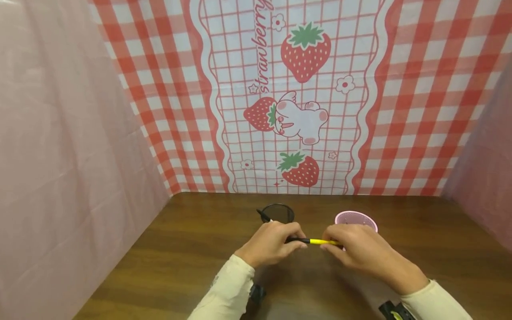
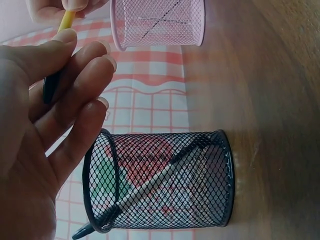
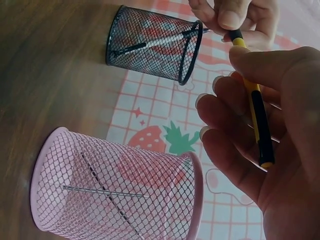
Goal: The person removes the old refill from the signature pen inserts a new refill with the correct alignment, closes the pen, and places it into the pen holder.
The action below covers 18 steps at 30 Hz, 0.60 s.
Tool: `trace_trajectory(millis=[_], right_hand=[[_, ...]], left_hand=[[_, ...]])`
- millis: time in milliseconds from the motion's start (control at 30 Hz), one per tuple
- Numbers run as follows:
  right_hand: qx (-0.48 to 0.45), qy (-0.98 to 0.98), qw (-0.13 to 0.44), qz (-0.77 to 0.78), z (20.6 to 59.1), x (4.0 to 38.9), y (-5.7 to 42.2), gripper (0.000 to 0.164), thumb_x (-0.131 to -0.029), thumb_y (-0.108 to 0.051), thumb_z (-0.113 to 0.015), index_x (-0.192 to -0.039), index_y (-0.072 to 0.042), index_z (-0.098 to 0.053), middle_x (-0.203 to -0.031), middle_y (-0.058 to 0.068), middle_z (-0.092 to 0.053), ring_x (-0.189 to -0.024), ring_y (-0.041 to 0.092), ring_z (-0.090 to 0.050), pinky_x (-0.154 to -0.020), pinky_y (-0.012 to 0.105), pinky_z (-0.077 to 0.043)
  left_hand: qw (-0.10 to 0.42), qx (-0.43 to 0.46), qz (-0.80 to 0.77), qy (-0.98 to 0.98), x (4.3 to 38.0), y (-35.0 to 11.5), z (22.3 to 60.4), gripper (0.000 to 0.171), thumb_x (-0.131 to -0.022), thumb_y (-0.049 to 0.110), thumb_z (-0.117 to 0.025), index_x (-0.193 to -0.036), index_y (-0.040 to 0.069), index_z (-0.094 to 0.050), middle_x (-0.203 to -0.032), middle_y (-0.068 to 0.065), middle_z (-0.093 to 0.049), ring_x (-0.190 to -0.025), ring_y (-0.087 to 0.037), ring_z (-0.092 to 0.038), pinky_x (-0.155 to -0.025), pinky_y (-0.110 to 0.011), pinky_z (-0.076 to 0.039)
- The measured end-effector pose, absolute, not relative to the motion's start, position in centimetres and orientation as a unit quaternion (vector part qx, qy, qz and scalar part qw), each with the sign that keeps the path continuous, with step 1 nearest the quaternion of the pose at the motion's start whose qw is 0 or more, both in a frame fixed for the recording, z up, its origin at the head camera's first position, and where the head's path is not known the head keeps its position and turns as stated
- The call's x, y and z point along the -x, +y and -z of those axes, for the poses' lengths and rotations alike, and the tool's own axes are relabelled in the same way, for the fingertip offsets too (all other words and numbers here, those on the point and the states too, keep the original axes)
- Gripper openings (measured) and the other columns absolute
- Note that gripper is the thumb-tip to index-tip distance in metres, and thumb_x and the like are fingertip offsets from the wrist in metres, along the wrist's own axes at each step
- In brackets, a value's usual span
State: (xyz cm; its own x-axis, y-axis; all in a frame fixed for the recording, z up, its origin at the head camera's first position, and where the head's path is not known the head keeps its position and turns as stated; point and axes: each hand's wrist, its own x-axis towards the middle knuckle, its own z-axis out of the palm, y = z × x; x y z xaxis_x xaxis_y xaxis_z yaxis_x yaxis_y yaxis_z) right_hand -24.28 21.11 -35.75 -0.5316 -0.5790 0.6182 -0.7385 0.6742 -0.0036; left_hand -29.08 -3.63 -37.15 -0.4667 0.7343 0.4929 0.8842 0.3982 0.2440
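Both hands hold a yellow-and-black pen [image 1: 316, 241] between them, level above the table. My left hand [image 1: 276, 242] pinches its black end between thumb and fingers. Farther along, my right hand [image 1: 360, 249] grips the yellow body; in the right wrist view the pen's black-and-yellow end [image 3: 261, 135] lies across the fingers. Behind the left hand stands a black mesh pen cup [image 2: 227, 185] with a black-and-white pen [image 2: 145, 189] leaning in it. A pink mesh cup [image 3: 195, 200] stands behind the right hand, partly hidden by it in the head view; two thin dark sticks [image 3: 107, 191] show inside.
The brown wooden table [image 1: 192, 258] reaches back to a red-and-white checked cloth [image 1: 420, 111] with strawberry prints. Pale pink curtains [image 1: 72, 155] hang at both sides. Dark wrist straps [image 1: 396, 311] sit near the cream sleeves [image 1: 228, 289].
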Motion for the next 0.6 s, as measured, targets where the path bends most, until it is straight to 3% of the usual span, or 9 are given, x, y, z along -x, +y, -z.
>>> trace_trajectory(millis=[333, 600], right_hand=[[-0.375, -0.868, 0.293, -0.143, 35.59, 24.22, 21.06, 0.024, -0.076, -0.02, -0.086, -0.083, -0.028, -0.065, -0.074, -0.026, -0.052, -0.063, -0.007, -0.045, -0.053, 0.023, -0.044], [-0.364, -0.883, 0.261, -0.14, 35.66, 23.94, 21.15, 0.004, -0.09, -0.024, -0.075, -0.089, -0.024, -0.072, -0.084, -0.023, -0.06, -0.071, -0.005, -0.052, -0.061, 0.029, -0.051]], left_hand=[[0.154, 0.5, 0.232, -0.82, 29.14, -3.71, 36.76, 0.01, -0.095, 0.028, -0.071, -0.098, 0.018, -0.069, -0.082, 0.016, -0.069, -0.067, 0.013, -0.051, -0.064, -0.01, -0.044], [0.145, 0.503, 0.235, -0.819, 29.02, -3.56, 37.31, 0.008, -0.099, 0.027, -0.066, -0.098, 0.018, -0.065, -0.072, 0.019, -0.061, -0.059, 0.015, -0.047, -0.059, -0.01, -0.042]])
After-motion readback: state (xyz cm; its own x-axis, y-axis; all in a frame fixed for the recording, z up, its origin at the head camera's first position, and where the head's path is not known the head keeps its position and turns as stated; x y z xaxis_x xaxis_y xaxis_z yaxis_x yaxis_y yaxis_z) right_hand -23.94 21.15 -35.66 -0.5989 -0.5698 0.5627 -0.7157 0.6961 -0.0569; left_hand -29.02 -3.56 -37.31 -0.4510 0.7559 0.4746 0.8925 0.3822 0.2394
